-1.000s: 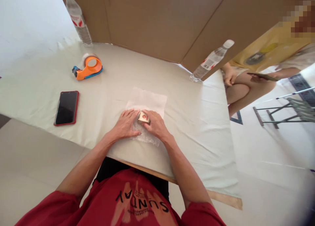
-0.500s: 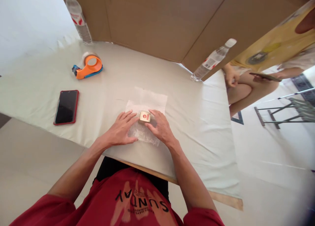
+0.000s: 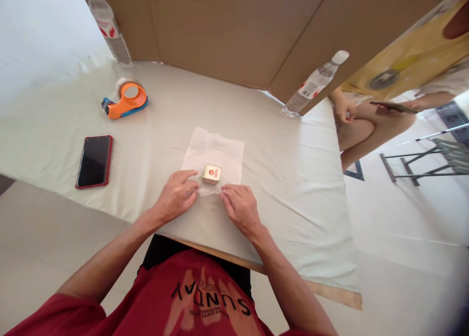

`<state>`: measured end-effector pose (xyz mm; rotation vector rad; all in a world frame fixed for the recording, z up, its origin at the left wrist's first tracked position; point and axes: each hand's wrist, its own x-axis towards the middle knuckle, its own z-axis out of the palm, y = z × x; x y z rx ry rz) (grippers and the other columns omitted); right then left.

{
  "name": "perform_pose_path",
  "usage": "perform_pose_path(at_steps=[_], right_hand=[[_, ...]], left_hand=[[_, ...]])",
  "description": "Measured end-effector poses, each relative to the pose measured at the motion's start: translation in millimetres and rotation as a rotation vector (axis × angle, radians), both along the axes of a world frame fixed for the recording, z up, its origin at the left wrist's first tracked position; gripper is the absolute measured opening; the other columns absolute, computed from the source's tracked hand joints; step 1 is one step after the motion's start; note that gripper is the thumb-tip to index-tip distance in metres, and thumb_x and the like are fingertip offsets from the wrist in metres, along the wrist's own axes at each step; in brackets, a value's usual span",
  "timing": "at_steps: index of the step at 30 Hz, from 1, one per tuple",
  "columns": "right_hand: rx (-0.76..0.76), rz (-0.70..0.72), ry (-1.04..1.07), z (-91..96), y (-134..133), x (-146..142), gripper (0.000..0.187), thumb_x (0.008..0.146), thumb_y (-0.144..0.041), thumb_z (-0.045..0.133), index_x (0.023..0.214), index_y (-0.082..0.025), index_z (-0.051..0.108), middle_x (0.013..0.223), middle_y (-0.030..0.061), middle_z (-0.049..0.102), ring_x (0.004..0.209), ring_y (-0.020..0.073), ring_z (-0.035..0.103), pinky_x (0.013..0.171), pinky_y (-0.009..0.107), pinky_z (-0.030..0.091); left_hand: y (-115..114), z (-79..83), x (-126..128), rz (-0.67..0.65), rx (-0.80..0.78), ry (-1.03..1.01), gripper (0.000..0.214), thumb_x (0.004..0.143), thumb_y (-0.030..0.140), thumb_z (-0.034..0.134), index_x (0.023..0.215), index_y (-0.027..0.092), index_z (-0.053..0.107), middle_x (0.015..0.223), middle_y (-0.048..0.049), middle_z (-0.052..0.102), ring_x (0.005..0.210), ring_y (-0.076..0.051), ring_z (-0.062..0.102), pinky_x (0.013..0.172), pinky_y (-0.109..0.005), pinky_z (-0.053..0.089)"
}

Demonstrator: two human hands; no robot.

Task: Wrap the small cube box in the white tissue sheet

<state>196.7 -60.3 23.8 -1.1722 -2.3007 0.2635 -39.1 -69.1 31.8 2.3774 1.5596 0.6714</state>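
A small tan box (image 3: 211, 174) with a red round mark on its top stands on a sheet of bubble wrap (image 3: 216, 153) spread on the table. My left hand (image 3: 178, 197) rests just left of the box, fingers bent and pinching the wrap's near edge. My right hand (image 3: 240, 209) lies just below and right of the box, fingers curled on the same near edge. Neither hand touches the box.
A table under a pale cloth (image 3: 278, 179) holds a red-cased phone (image 3: 94, 160), an orange tape dispenser (image 3: 125, 99) and two water bottles (image 3: 108, 26) (image 3: 313, 84). A cardboard wall (image 3: 234, 28) stands behind. Another person (image 3: 399, 82) sits at the right holding a phone.
Both hands have drawn back from the box towards me; the right hand let go of it. The box now stands free on the wrap, whose near edge is gathered under my fingers.
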Motion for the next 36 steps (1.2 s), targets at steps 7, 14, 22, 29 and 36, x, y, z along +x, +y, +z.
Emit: perform_pose_path(at_steps=[7, 14, 22, 29, 36], right_hand=[[-0.121, -0.127, 0.121, 8.6, 36.9, -0.9, 0.02, 0.097, -0.028, 0.05, 0.086, -0.022, 0.065, 0.091, 0.0068, 0.074, 0.083, 0.0202, 0.067, 0.077, 0.032, 0.047], [-0.409, -0.069, 0.371, 10.8, 52.4, -6.1, 0.012, 0.087, -0.033, 0.061, 0.081, -0.023, 0.062, 0.112, 0.0084, 0.072, 0.104, 0.0224, 0.068, 0.088, 0.034, 0.05], [-0.571, -0.114, 0.539, 7.2, 59.5, -13.7, 0.019, 0.083, -0.039, 0.062, 0.075, -0.021, 0.061, 0.104, 0.0062, 0.073, 0.092, 0.0199, 0.067, 0.085, 0.033, 0.049], [-0.572, -0.128, 0.578, 4.2, 56.2, -16.5, 0.02, 0.083, -0.039, 0.062, 0.073, -0.021, 0.06, 0.101, 0.006, 0.073, 0.086, 0.0181, 0.066, 0.081, 0.031, 0.049], [-0.579, -0.145, 0.616, 2.9, 54.2, -18.2, 0.019, 0.081, -0.038, 0.063, 0.073, -0.022, 0.058, 0.095, 0.0044, 0.075, 0.082, 0.0172, 0.066, 0.078, 0.03, 0.049]], left_hand=[[30.6, 12.4, 6.9, -0.019, -0.048, -0.062, 0.021, 0.077, 0.026, 0.073, 0.097, 0.021, 0.07, 0.138, -0.0141, 0.062, 0.127, -0.032, 0.058, 0.109, -0.05, 0.043], [45.8, 9.2, 20.2, 0.063, -0.269, -0.452, 0.016, 0.088, 0.033, 0.06, 0.081, 0.02, 0.066, 0.124, -0.01, 0.072, 0.113, -0.024, 0.067, 0.095, -0.038, 0.053], [57.1, 16.4, 23.7, 0.18, -0.461, -0.669, 0.021, 0.082, 0.036, 0.063, 0.071, 0.018, 0.069, 0.108, -0.0068, 0.075, 0.098, -0.021, 0.069, 0.085, -0.03, 0.052], [57.7, 8.6, 26.4, 0.206, -0.395, -0.696, 0.02, 0.077, 0.036, 0.07, 0.066, 0.019, 0.07, 0.094, -0.0044, 0.075, 0.087, -0.018, 0.068, 0.079, -0.027, 0.05], [56.2, 9.4, 27.8, 0.2, -0.379, -0.669, 0.018, 0.078, 0.031, 0.066, 0.066, 0.019, 0.07, 0.087, -0.0034, 0.075, 0.082, -0.016, 0.067, 0.073, -0.026, 0.048]])
